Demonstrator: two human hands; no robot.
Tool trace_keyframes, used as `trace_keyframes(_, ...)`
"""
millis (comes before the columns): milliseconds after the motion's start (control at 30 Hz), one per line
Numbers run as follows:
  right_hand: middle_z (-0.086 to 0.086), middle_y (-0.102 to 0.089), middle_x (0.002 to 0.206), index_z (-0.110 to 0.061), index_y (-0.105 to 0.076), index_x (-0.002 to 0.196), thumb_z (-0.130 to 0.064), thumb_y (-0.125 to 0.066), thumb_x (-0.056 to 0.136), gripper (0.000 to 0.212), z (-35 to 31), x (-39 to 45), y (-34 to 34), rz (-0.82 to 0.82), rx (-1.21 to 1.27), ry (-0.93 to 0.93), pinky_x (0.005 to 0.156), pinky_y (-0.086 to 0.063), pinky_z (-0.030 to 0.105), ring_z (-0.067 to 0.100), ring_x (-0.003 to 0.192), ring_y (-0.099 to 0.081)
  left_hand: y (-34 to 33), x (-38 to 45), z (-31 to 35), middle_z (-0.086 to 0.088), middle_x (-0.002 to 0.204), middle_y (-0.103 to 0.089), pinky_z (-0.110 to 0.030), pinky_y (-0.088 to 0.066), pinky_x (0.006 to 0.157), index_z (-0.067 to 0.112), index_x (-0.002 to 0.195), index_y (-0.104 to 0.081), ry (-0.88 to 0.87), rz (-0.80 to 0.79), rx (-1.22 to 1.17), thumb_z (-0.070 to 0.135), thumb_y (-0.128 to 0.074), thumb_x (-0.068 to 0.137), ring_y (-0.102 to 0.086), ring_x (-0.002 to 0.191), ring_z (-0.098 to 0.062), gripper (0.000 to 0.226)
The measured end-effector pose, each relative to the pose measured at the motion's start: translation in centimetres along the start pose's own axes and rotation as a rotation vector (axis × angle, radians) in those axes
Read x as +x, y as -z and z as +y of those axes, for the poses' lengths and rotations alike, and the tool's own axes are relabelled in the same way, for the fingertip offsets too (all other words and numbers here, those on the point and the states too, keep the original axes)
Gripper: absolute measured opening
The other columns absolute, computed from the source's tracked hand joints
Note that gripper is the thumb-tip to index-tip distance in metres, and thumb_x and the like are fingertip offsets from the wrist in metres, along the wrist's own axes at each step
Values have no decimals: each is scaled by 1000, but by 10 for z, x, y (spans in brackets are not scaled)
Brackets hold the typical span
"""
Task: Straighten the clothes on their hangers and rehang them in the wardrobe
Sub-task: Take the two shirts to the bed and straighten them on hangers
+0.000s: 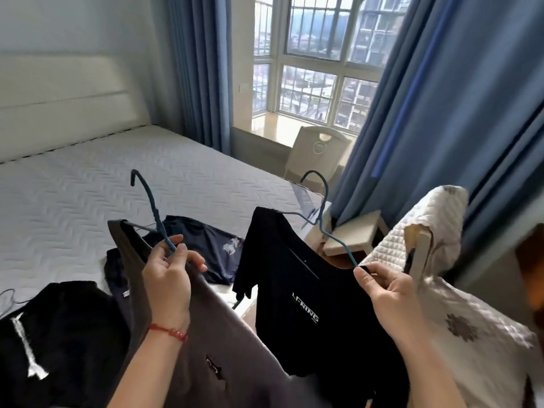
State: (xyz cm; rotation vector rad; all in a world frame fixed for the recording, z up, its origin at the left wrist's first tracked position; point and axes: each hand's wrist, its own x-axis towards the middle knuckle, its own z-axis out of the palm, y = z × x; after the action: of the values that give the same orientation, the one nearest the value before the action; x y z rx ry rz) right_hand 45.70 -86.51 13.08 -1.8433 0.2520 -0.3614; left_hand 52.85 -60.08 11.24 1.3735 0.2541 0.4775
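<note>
The left hand (167,278) is gripping a grey shirt's (212,348) blue hanger (153,207); the right hand (385,293) is pinching the black shirt's (297,290) hanger (323,219) (white lettering below the grip).

Head view, looking down over bed (88,184), hands close

Both forearms are bare right up to the lower edge of the view, with no sleeve showing on either. The left hand (167,278) has a thin red cord bracelet (169,332) round its wrist, knotted or beaded along the outer side. The right hand (388,293) wears nothing: no ring, watch or band.
</note>
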Motion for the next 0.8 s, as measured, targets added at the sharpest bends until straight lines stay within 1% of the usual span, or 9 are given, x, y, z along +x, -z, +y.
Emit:
trace_keyframes(133, 3, -60, 55, -16, -69, 70, -13, -61, 87, 19, 28, 75, 2, -11, -11, 10, 55, -41, 26, 20, 54, -52, -46, 41, -33, 3, 44, -60, -19, -46, 53, 22, 82, -52, 11, 43, -8, 3, -41, 94, -52, 37, -4, 25)
trace_keyframes(233, -9, -58, 47, -16, -66, 65, -10, -61, 86, 23, 38, 139, 2, -16, -45, 45, 46, -38, 13, 3, 46, -50, -87, 81, -54, 0, 49, -59, -11, -44, 44, 18, 86, -53, 25, 77, -12, 2, -41, 94, -51, 36, -3, 22)
trace_keyframes(300, -8, -57, 46, -17, -65, 62, -9, -61, 86, 26, 40, 183, 1, -35, -45, 46, 44, -37, 11, 3, 44, -48, -116, 111, -65, 3, 44, -60, -13, -44, 44, 21, 84, -52, 37, 93, -14, 2, -41, 94, -51, 36, -2, 24)
trace_keyframes(467, 6, -55, 54, -22, -68, 69, -18, -64, 83, 15, 44, 278, -9, -98, -32, 56, 57, -35, 31, 19, 55, -44, -176, 180, -85, -8, 60, -56, -14, -45, 47, 22, 82, -51, 40, 162, 5, 2, -41, 94, -53, 37, -2, 26)
trace_keyframes(533, 10, -56, 57, -19, -68, 69, -24, -64, 81, 14, 47, 309, -15, -147, -1, 27, 59, -36, 35, 21, 57, -45, -191, 200, -95, -10, 62, -55, -13, -46, 46, 16, 86, -50, 41, 191, 22, 0, -39, 94, -53, 37, -2, 21)
trace_keyframes(600, 14, -57, 60, -18, -68, 69, -19, -63, 84, 16, 50, 338, -21, -180, 12, 16, 60, -36, 36, 24, 59, -47, -202, 216, -106, -10, 63, -55, -15, -48, 46, 8, 96, -47, 58, 214, 40, 0, -39, 94, -54, 37, -1, 12)
trace_keyframes(700, 11, -59, 60, -18, -68, 72, -47, -67, 74, 30, 54, 381, -33, -258, 13, 45, 56, -37, 31, 21, 57, -49, -217, 233, -125, -12, 63, -56, -22, -49, 51, 7, 100, -46, 83, 250, 70, -1, -39, 94, -55, 38, -2, 12)
trace_keyframes(733, 10, -60, 60, -18, -68, 72, -47, -68, 74, 29, 58, 397, -36, -277, -7, 60, 54, -38, 29, 20, 56, -50, -221, 238, -132, -12, 63, -57, -18, -49, 49, 7, 100, -46, 87, 267, 85, -1, -39, 94, -55, 38, -2, 12)
trace_keyframes(800, 5, -59, 56, -18, -68, 68, -19, -66, 83, 16, 67, 429, -44, -327, -45, 75, 51, -37, 26, 17, 54, -50, -231, 245, -145, -11, 63, -57, -9, -45, 46, 6, 99, -46, 91, 311, 120, -2, -40, 93, -55, 38, -1, 12)
